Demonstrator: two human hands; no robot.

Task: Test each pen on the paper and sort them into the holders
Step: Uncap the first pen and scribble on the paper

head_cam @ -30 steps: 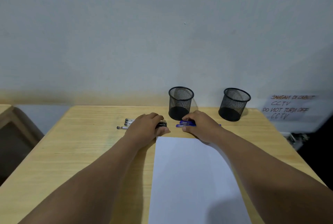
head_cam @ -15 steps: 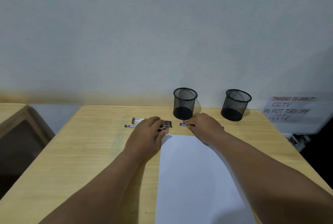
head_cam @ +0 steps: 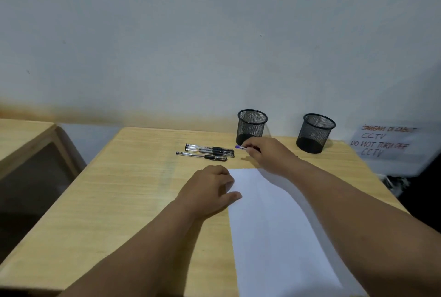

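Observation:
A white sheet of paper lies on the wooden table in front of me. My left hand rests flat at the paper's top left corner, fingers on the sheet and holding nothing. Farther back, my right hand is closed on a blue pen, whose tip sticks out to the left. A small bunch of black pens lies on the table left of that hand. Two black mesh holders stand at the back: the left holder just behind my right hand, the right holder farther right.
A white wall rises right behind the table. A handwritten paper notice hangs at the right, past the table's edge. Another wooden table stands to the left across a gap.
My left hand has left the black pens and drawn back onto the paper's corner. My right hand has lifted the blue pen slightly off the table.

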